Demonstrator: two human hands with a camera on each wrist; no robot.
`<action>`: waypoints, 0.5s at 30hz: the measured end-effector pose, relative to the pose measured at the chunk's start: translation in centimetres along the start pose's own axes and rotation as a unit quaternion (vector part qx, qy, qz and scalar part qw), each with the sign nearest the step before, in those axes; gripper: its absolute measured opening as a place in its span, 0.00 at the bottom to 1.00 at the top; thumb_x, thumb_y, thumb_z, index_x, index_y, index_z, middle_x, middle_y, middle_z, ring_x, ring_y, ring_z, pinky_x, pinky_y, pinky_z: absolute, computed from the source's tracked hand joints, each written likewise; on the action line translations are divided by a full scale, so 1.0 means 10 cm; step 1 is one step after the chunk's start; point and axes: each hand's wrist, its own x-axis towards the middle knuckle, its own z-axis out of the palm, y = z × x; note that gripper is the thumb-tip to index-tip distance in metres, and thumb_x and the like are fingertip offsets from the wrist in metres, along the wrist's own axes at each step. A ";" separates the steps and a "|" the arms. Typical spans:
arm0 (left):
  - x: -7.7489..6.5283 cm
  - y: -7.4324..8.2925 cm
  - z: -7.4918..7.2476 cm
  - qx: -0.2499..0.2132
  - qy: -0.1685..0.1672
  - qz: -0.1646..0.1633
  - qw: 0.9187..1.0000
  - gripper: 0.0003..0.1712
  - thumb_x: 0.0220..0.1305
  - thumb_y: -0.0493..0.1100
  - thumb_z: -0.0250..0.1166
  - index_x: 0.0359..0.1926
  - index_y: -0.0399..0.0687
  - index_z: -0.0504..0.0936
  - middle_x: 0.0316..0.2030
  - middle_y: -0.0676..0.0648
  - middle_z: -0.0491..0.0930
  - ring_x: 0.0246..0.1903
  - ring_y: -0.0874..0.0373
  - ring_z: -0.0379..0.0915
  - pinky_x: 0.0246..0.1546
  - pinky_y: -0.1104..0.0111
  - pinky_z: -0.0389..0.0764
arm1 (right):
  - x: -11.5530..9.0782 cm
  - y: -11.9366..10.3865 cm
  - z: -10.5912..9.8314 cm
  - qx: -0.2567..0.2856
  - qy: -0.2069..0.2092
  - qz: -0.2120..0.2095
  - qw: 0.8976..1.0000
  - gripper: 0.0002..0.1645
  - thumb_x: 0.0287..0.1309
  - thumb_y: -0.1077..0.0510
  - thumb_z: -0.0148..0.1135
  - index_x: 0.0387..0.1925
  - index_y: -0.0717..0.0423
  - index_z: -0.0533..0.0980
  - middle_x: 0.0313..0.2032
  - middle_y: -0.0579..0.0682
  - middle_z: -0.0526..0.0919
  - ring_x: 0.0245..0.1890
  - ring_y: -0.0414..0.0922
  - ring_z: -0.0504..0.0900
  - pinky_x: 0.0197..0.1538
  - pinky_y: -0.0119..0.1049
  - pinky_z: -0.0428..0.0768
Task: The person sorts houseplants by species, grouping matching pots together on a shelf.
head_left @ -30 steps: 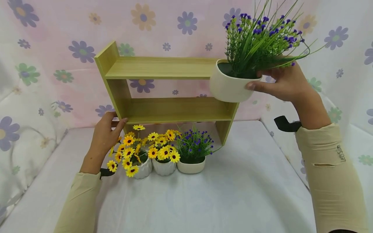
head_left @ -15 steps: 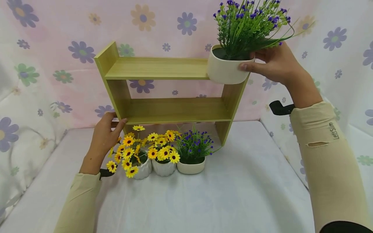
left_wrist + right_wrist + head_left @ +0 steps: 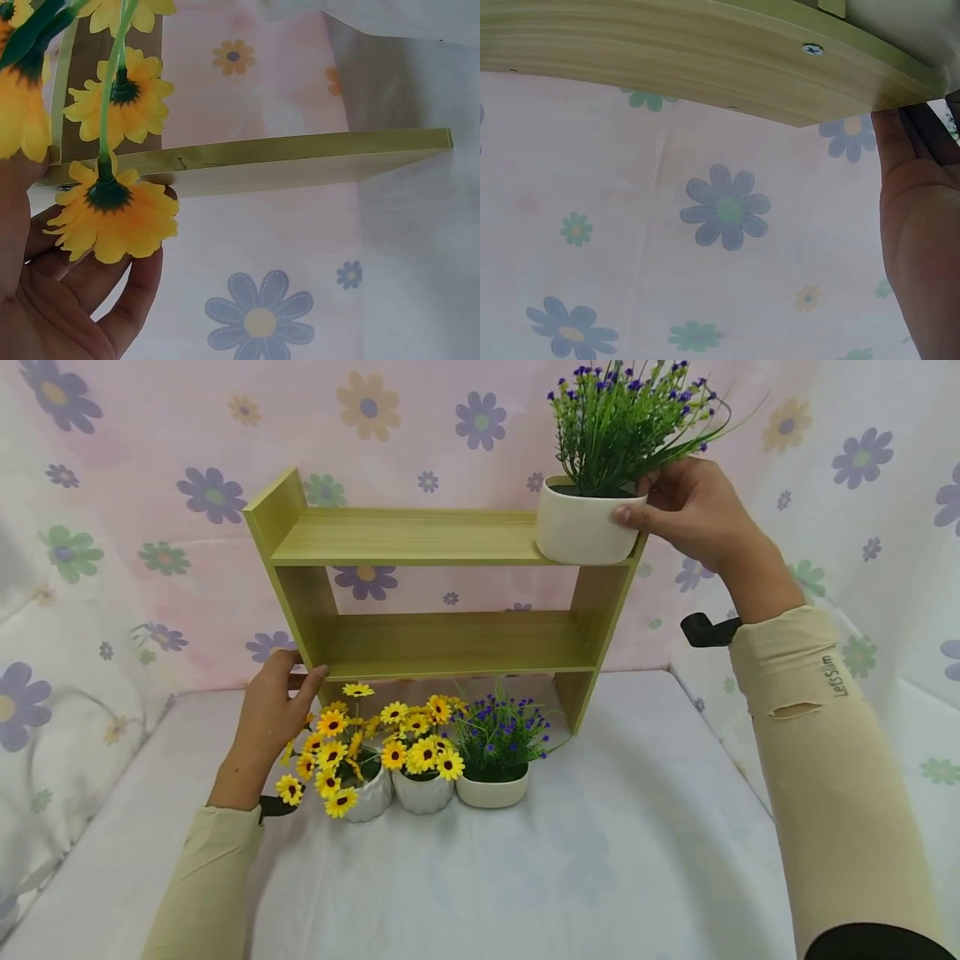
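At the right end of the top board of a light wooden shelf [image 3: 412, 535], my right hand [image 3: 693, 510] grips the rim of a white potted plant [image 3: 588, 527] with small purple flowers. The thumb lies on the pot's front and the other fingers go behind it. The pot stands upright, its base at the board's front edge. Low on the shelf's left side panel, my left hand [image 3: 270, 710] holds the panel between thumb and fingers. In the left wrist view, yellow flowers [image 3: 120, 217] partly cover that hand [image 3: 82, 300]. The right wrist view shows the shelf's side panel [image 3: 667, 52] beside my hand.
Before the shelf on the white-covered table [image 3: 525, 885] stand two white pots of yellow flowers [image 3: 363, 797] [image 3: 423, 792] and a low pot of purple flowers [image 3: 491, 789]. A flower-printed cloth [image 3: 420, 460] hangs behind and at the sides.
My right hand has brought the potted plant left, then down onto the right end of the top board. The left hand keeps its hold on the side panel.
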 end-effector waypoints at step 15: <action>-0.27 0.17 -0.09 0.003 0.004 -0.015 1.000 0.31 0.83 0.50 0.58 0.75 0.34 0.66 0.64 0.30 0.74 0.56 0.29 0.82 0.56 0.37 0.83 | -0.07 0.07 0.14 0.085 0.027 -0.015 0.996 0.16 0.65 0.62 0.73 0.48 0.55 0.74 0.40 0.50 0.75 0.38 0.44 0.74 0.38 0.28 0.76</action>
